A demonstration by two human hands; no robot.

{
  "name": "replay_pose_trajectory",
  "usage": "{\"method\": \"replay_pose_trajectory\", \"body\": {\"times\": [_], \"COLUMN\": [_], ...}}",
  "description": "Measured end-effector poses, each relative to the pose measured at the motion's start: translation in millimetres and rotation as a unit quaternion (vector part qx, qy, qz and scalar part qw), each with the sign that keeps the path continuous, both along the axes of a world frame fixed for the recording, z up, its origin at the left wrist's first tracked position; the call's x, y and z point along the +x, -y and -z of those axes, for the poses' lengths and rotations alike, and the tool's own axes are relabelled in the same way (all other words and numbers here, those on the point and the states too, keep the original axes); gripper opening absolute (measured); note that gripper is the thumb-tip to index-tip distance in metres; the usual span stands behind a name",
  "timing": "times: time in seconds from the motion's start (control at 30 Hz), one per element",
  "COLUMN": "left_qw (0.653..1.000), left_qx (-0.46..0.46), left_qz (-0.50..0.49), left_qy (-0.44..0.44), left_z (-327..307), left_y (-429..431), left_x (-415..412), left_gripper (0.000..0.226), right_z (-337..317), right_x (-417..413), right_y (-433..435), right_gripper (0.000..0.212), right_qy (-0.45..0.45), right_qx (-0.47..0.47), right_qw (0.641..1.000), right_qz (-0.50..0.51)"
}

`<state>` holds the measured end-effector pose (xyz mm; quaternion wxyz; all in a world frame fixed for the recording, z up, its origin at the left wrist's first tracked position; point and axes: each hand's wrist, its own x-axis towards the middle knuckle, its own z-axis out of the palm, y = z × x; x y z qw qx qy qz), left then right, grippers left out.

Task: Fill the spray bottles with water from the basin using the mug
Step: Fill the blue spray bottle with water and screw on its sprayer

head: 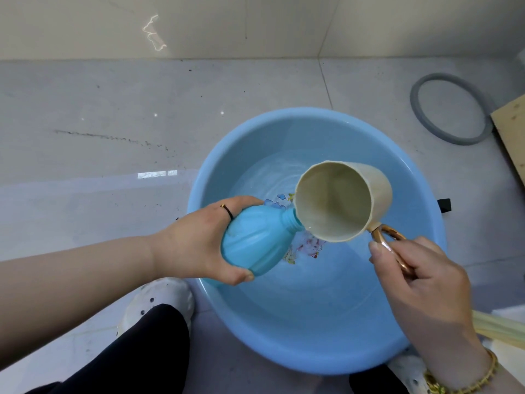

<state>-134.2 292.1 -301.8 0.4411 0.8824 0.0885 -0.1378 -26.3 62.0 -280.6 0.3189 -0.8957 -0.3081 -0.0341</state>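
Cream ceramic mug (338,200), gold handle pinched by right hand (420,282), tips against turquoise plastic bottle (255,240) wrapped by left hand (199,240) fingers.

A tiled indoor room, most likely in a home, is indicated. The floor (113,123) is laid with glossy pale tiles, and the wall (255,24) is tiled likewise. A blue plastic basin (221,157) of water is set directly on the floor, near a grey ring (415,106).

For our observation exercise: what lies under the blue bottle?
The blue basin of water, with a colourful print on its floor. The bottle and mug cover the print's middle, so the whole picture cannot be seen.
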Motion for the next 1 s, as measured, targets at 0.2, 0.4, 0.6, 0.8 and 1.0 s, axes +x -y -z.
{"method": "replay_pose_trajectory", "body": {"times": [0.2,0.4,0.6,0.8,1.0], "left_qw": [1.000,1.000,1.000,1.000,1.000], "left_qx": [0.004,0.007,0.009,0.009,0.006], "left_qz": [-0.005,-0.004,-0.006,-0.002,0.001], "left_qy": [-0.012,-0.010,-0.009,-0.002,0.002], "left_z": [0.2,0.8,1.1,1.2,1.2], "left_y": [0.5,0.6,1.7,1.9,1.4], "left_x": [0.6,1.1,1.6,1.5,1.4], "left_gripper": [0.075,0.076,0.075,0.075,0.074], "right_z": [-2.2,-5.6,-4.8,-4.0,-4.3], "right_x": [0.3,2.1,3.2,4.5,4.9], "right_y": [-0.2,-1.7,0.1,0.1,0.7], "right_gripper": [0.047,0.045,0.045,0.046,0.046], "right_qy": [0.045,0.097,0.131,0.149,0.158], "right_qx": [-0.010,-0.017,-0.028,-0.040,-0.048], "right_qw": [0.999,0.995,0.990,0.987,0.985], "right_qz": [-0.008,-0.030,-0.036,-0.041,-0.048]}}
